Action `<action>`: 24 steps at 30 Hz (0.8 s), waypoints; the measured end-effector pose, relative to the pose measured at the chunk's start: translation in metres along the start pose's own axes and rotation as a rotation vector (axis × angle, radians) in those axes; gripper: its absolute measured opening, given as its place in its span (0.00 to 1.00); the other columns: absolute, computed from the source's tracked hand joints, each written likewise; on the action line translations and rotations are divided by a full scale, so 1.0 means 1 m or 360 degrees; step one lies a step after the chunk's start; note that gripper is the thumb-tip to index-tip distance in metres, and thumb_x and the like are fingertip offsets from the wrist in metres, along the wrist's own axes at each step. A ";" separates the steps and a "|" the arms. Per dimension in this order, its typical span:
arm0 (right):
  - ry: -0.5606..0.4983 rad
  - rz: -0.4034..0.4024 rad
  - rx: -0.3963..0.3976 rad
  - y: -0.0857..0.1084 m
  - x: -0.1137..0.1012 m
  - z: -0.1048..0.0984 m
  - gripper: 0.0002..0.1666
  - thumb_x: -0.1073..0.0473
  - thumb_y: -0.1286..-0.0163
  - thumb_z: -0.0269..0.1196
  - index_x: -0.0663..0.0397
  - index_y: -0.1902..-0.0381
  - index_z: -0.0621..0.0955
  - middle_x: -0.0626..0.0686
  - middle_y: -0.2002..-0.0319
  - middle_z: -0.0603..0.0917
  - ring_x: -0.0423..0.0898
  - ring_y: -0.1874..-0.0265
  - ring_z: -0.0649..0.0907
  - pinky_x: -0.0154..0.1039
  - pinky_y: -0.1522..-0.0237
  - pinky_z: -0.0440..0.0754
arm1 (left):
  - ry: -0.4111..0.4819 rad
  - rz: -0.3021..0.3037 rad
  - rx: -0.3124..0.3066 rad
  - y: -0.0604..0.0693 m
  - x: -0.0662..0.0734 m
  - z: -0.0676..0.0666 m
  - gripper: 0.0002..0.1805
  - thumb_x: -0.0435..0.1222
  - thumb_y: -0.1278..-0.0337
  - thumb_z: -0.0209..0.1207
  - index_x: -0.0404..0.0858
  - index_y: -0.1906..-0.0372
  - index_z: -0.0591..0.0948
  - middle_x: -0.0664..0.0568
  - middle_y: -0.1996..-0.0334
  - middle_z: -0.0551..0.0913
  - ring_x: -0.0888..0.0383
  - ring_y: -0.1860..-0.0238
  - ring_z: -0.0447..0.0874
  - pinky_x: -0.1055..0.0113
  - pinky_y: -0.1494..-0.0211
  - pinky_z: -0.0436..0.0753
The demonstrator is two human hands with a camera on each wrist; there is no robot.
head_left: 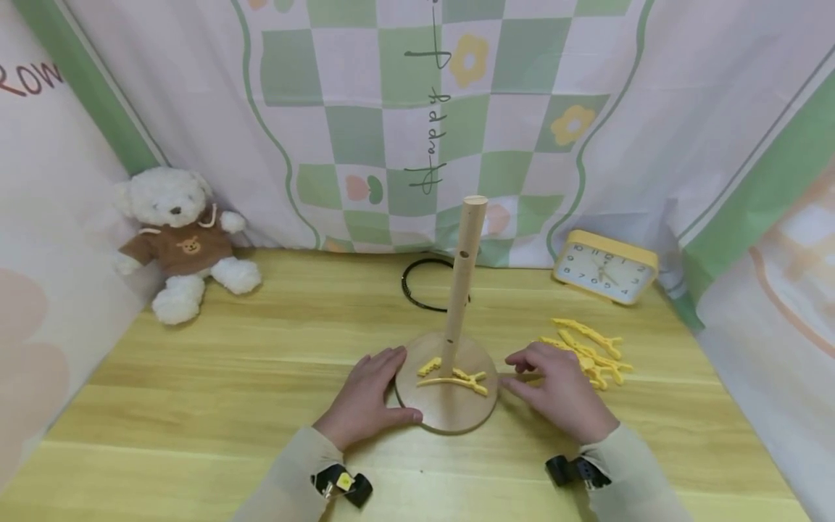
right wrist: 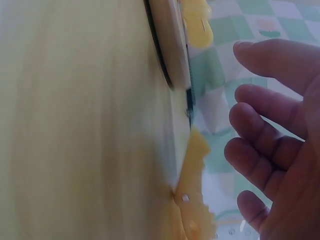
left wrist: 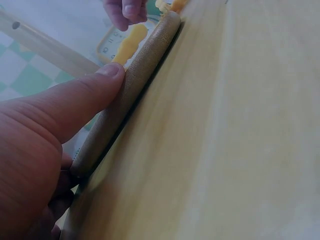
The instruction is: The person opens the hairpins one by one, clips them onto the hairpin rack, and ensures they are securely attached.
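A round wooden base with an upright wooden post stands in the middle of the table; the post has several small holes. Yellow branch-shaped pieces lie on the base around the post's foot. My left hand holds the base by its left edge, the thumb on the near rim and the fingers farther round. Just right of the base, my right hand hovers with loosely bent fingers and nothing between them. More yellow branch pieces lie in a pile beyond it.
Behind the post a thin black ring lies on the table. A yellow alarm clock stands at the back right. At the back left sits a white teddy bear in a brown top. A checkered curtain hangs along the back.
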State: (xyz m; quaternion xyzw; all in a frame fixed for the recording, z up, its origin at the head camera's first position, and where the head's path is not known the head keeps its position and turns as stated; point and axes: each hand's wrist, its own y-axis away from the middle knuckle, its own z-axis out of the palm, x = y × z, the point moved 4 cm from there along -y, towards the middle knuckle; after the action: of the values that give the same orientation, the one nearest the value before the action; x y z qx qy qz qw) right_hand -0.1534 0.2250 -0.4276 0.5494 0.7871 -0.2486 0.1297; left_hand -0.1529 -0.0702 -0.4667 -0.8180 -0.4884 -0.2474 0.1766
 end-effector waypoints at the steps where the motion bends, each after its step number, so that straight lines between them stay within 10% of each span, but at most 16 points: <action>1: -0.0005 0.0001 0.0013 0.000 0.002 -0.002 0.15 0.52 0.41 0.75 0.50 0.58 0.87 0.44 0.66 0.84 0.44 0.63 0.82 0.52 0.52 0.74 | -0.0001 -0.0001 0.0000 0.000 0.000 0.000 0.60 0.63 0.56 0.70 0.36 0.22 0.60 0.44 0.24 0.61 0.47 0.23 0.56 0.47 0.20 0.45; 24: -0.0078 0.0258 0.0627 0.016 0.079 -0.043 0.18 0.58 0.37 0.72 0.60 0.51 0.85 0.58 0.56 0.84 0.48 0.57 0.77 0.39 0.55 0.71 | 0.0030 -0.0031 -0.0018 -0.001 -0.001 0.000 0.61 0.63 0.57 0.71 0.37 0.22 0.59 0.44 0.23 0.61 0.46 0.23 0.56 0.46 0.20 0.45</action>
State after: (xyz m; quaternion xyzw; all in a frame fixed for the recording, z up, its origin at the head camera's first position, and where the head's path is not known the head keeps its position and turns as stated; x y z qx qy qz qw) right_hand -0.1639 0.3158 -0.4337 0.6194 0.6732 -0.3996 0.0586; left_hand -0.1537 -0.0705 -0.4675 -0.8118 -0.4933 -0.2594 0.1742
